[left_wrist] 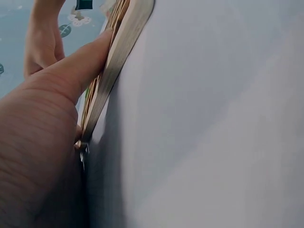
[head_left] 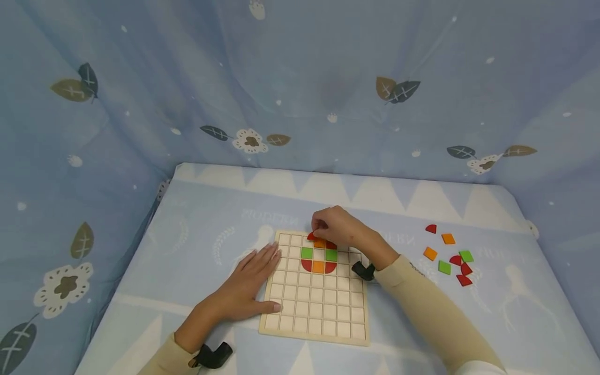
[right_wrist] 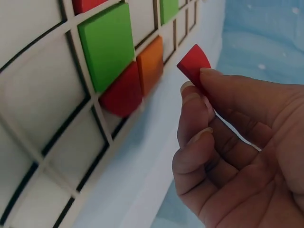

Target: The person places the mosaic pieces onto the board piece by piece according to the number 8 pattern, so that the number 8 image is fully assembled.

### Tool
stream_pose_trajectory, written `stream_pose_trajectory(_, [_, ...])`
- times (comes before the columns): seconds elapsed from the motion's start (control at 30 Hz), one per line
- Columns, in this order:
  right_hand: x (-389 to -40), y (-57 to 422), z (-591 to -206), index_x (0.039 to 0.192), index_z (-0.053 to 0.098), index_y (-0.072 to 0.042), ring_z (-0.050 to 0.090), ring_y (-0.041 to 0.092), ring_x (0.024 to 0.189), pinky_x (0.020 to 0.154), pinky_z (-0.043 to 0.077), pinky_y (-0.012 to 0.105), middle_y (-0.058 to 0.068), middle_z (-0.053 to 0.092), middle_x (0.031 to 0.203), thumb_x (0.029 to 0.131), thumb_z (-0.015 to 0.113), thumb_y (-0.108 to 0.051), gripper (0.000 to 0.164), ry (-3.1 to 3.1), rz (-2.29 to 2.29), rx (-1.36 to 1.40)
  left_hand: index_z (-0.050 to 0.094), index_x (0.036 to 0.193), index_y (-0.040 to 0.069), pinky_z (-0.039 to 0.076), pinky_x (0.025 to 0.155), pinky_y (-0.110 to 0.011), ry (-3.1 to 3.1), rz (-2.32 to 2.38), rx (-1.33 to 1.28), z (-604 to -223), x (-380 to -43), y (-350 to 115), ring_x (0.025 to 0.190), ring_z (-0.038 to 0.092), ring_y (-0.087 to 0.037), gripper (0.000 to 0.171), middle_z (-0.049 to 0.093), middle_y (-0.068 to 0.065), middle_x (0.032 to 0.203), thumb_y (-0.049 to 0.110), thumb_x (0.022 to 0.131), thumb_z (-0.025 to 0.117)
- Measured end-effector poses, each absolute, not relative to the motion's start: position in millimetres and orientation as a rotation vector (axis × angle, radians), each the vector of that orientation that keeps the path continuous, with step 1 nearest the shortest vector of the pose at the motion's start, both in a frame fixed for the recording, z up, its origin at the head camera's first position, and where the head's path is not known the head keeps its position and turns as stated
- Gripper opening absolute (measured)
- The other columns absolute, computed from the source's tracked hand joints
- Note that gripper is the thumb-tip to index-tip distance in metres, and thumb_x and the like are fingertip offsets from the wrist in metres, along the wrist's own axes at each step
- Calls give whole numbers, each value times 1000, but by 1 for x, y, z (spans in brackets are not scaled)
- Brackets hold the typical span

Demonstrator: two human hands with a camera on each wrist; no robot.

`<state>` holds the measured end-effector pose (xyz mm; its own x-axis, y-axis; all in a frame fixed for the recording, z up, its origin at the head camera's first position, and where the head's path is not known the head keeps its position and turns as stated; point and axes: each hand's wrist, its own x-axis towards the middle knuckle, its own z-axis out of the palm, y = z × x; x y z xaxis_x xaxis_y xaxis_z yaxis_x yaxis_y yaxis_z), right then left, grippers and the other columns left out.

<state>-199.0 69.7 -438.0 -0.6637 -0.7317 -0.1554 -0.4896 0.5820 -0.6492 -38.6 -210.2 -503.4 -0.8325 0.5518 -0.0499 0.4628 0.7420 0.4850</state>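
Between thumb and fingertips my right hand (head_left: 338, 225) pinches a red quarter-circle tile (right_wrist: 194, 64), just over the far edge of a wooden grid board (head_left: 309, 312). Set in the board's cells are green square tiles (head_left: 331, 255), orange square tiles (head_left: 318, 266) and red quarter-circle tiles (right_wrist: 124, 92), around one bare cell. My left hand (head_left: 250, 286) lies with its fingers straight along the board's left side, fingertips and thumb at the rim. In the left wrist view the thumb (left_wrist: 90, 54) touches the board's edge (left_wrist: 118, 57).
Loose tiles lie on the right of the table: red quarter-circles (head_left: 464, 280), orange squares (head_left: 430, 253) and green squares (head_left: 444, 267), some of them overlapping. A blue patterned cloth (head_left: 300, 94) hangs behind the table. A dark wrist camera (head_left: 363, 271) overhangs the board's right edge.
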Motion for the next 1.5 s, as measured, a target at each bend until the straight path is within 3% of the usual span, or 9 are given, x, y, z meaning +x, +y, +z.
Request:
stream_pose_trajectory(0.3, [-200,53,-443,90,69,-13,55,14,65,64,49,30,-3,63,78,101,70,-11,12,2366,-677,-1022,13,168,9,3,127,-48,2763,720,792,-505,-36,-209,161,0,-21,113,3,-5,176,70,90,67])
stream_pose_trajectory(0.67, [-195,52,-443,90,71,-13,54,14,78,70,50,31,-3,60,91,103,67,-11,14,2438,-529,-1078,14,168,10,3,128,-46,2773,723,765,-503,-38,-208,161,1,-18,116,4,-3,176,72,87,69])
stream_pose_trajectory(0.93, [-183,48,-446,88,66,-14,51,15,77,69,48,31,-2,56,90,102,68,-11,15,2544,-458,-1093,18,168,8,5,127,-49,2782,758,762,-501,-37,-207,161,4,-22,117,8,-5,175,70,85,73])
stream_pose_trajectory(1.2, [-173,54,-448,101,71,-11,54,14,81,72,50,31,-2,60,95,101,72,-14,4,2579,-509,-1109,18,168,10,4,127,-46,2795,745,743,-505,-35,-208,161,3,-19,118,9,-3,176,72,84,73])
stream_pose_trajectory(1.5, [-166,103,-436,115,73,-6,62,15,91,80,55,35,0,67,103,102,70,-13,15,2623,-733,-1021,19,168,10,4,127,-47,2797,743,722,-504,-34,-204,161,4,-20,119,9,-3,175,74,83,73])
